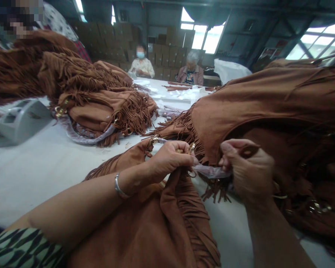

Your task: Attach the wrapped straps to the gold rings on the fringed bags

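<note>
Wrapped strap (210, 171), clear film round it, sits low centre between both hands above the white table (39, 163). Its long axis runs left-right, nearly level. Left hand (170, 160) is clenched on the end by the gold clasp (191, 148). Right hand (249, 173) is pinched shut on the other end. Brown fringed bag (156, 227) lies under the left forearm, contents can't tell. Left bag pile (100, 104), right bag pile (268, 100). Grey plastic unit (16, 121) far left. Stacked cartons (167, 41) at back.

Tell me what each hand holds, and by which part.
Left hand pinches the plastic-wrapped strap of the brown fringed bag beside the gold clasp; right hand grips that strap farther along.
</note>
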Tool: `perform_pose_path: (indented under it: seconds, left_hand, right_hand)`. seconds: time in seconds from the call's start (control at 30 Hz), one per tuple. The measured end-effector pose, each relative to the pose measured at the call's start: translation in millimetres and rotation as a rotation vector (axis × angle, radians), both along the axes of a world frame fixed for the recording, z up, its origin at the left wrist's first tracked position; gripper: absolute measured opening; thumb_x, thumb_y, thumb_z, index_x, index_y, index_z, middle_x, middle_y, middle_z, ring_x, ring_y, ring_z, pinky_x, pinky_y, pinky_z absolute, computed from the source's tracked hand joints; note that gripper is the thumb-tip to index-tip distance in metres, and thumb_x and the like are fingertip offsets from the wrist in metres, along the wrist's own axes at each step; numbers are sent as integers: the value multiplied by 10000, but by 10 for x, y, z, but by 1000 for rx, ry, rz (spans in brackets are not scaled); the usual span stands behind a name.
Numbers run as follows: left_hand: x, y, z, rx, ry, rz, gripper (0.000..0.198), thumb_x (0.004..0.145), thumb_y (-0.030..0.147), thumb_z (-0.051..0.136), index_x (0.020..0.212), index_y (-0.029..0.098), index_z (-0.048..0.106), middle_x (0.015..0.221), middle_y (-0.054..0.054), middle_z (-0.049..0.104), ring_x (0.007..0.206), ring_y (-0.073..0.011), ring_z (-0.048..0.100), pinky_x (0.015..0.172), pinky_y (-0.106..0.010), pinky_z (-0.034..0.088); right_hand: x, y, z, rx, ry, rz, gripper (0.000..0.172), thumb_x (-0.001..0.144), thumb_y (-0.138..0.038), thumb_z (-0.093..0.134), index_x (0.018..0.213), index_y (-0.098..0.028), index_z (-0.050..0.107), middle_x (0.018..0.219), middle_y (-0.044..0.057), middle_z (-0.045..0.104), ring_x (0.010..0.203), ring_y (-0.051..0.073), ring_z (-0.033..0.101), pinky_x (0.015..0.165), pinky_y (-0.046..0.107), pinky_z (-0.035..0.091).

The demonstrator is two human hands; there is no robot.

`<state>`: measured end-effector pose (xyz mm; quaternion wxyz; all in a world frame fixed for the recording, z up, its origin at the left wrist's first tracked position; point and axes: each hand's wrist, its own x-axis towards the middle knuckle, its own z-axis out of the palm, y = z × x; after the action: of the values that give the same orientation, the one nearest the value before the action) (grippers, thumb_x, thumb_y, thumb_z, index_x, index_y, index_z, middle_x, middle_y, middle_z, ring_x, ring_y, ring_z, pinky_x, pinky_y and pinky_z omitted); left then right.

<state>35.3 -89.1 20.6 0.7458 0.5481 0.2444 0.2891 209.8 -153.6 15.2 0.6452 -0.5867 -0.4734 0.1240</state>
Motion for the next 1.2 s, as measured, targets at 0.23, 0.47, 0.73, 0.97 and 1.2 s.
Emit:
perform_pose_path:
  seconds: [0.23,0.47,0.73,0.97,1.2]
  left_hand:
    - [-144,58,40,277,150,-535,357,625,329,777,662,141,476,596,60,421,542,-50,361,491,-176,283]
    - [-182,-90,111,483,269,-702,387,643,441,762,700,155,508,638,44,476,580,-76,412,492,-189,304]
    - [108,71,-261,332,48,-298,373,713,434,676,666,143,448,623,52,388,573,-63,335,523,-191,274]
    - [182,148,-346,130,-42,-195,394,650,440,723,677,145,463,603,39,464,550,-70,407,538,-201,318]
    - [95,66,-252,179,-60,-248,357,652,381,744,680,126,496,604,39,437,547,-57,376,520,-194,293]
  right_hand:
    - [325,1,195,143,631,73,194,660,-261,768,727,-205,596,528,-79,519,458,81,501,475,234,511]
    - [413,30,115,115,758,76,241,682,-357,762,755,-226,573,442,-131,421,398,54,452,591,270,545]
    - [300,-46,141,151,659,323,178,731,-328,729,791,-247,582,537,-122,387,510,46,494,835,325,516]
    - [200,-94,203,203,526,473,133,768,-196,613,855,-285,660,765,-23,568,802,171,631,912,496,487]
    - [146,-42,-5,232,-389,-127,263,901,-242,496,1143,-225,598,888,56,618,793,197,598,762,377,493]
